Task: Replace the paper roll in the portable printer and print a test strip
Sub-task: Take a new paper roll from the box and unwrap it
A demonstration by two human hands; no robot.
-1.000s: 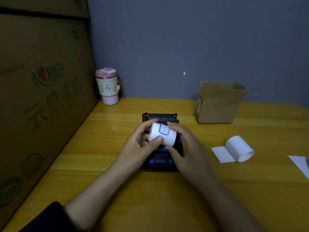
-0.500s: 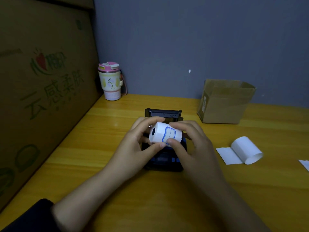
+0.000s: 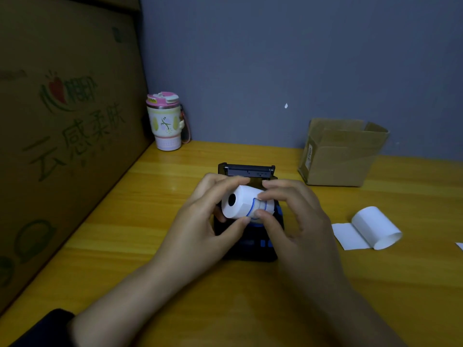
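Note:
A small black portable printer [image 3: 250, 242] with blue buttons lies on the yellow wooden table, its lid [image 3: 246, 170] raised at the far end. Just above it I hold a fresh white paper roll [image 3: 240, 205] with a blue-outlined sticker on its wrap. My left hand [image 3: 200, 221] grips the roll's left end, whose dark core hole faces me. My right hand [image 3: 293, 216] pinches the sticker area with thumb and index finger. The printer's paper bay is hidden behind the roll and my hands.
A loose, partly unrolled white paper roll [image 3: 373, 227] lies on the table to the right. An open cardboard box [image 3: 340, 156] stands at the back right, a pink-lidded tumbler [image 3: 166, 121] at the back left. A large printed carton [image 3: 62, 136] walls off the left side.
The roll has been turned so that its core hole now faces me. My right fingers have shifted onto the blue-outlined sticker. Both hands stay over the printer.

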